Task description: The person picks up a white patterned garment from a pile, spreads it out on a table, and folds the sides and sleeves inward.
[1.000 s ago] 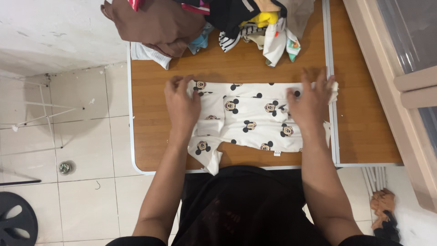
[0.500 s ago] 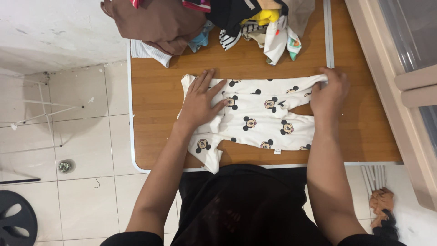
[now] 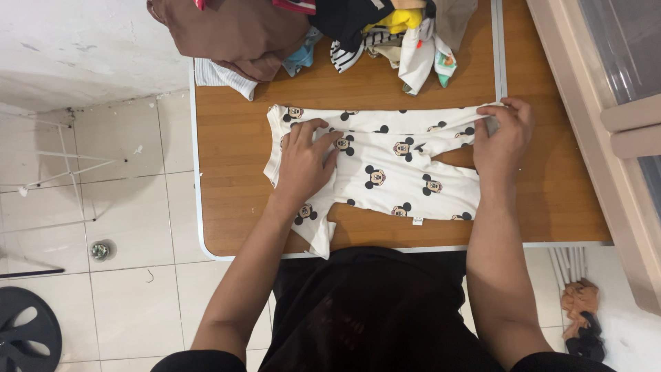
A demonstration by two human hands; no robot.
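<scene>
Wooden table (image 3: pixel 241 151) under everything; laundry pile (image 3: pixel 275 27) along its far edge; white printed baby romper (image 3: pixel 385 172) spread flat mid-table, one sleeve hanging over the near edge; my left hand (image 3: pixel 303 162) pressed flat on the romper's chest, fingers open; my right hand (image 3: pixel 502 138) pinching a leg cuff at the far-right end.

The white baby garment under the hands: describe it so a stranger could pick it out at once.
On the wooden table, in front of the heap of clothes at its far edge, the white baby garment lies spread flat. The left hand presses it and the right hand pinches its end. Unlike the heap, it carries black cartoon mouse heads.
</scene>
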